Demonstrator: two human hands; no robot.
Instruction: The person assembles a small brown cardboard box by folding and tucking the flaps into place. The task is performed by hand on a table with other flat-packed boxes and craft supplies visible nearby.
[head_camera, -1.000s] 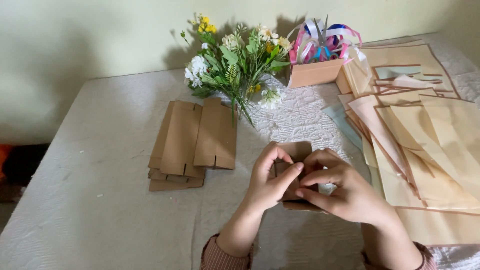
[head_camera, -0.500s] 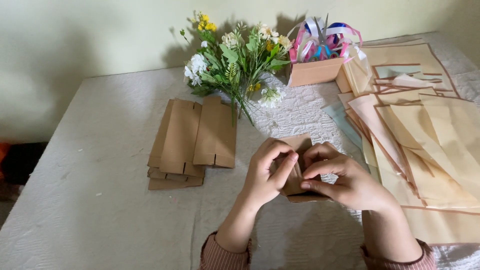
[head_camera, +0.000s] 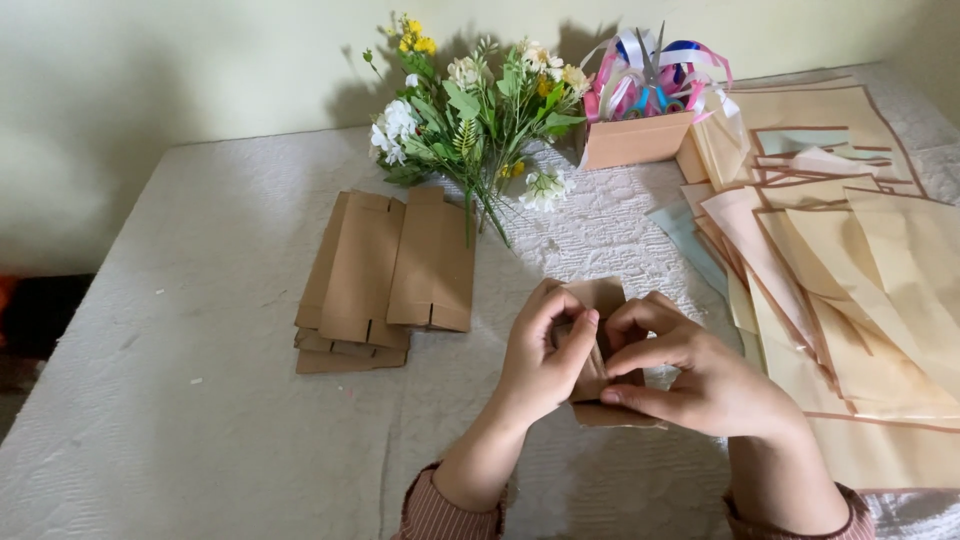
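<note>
Both my hands work on one brown cardboard piece (head_camera: 603, 297) over the white textured cloth. My left hand (head_camera: 540, 355) pinches its left side, thumb and fingers bent around a fold. My right hand (head_camera: 700, 375) grips the right side and lower edge, fingers curled over the card. The hands hide most of the piece; only its top flap and bottom strip show.
A stack of flat brown cardboard blanks (head_camera: 385, 270) lies to the left. Artificial flowers (head_camera: 470, 110) lie at the back, beside a small box of ribbons and scissors (head_camera: 645, 100). Beige wrapping sheets (head_camera: 860, 270) cover the right side. The cloth-covered table's edge (head_camera: 60, 370) runs down the left.
Both hands have shifted their grip on the cardboard piece, folding it tighter between the fingers. Everything else on the table stays where it was.
</note>
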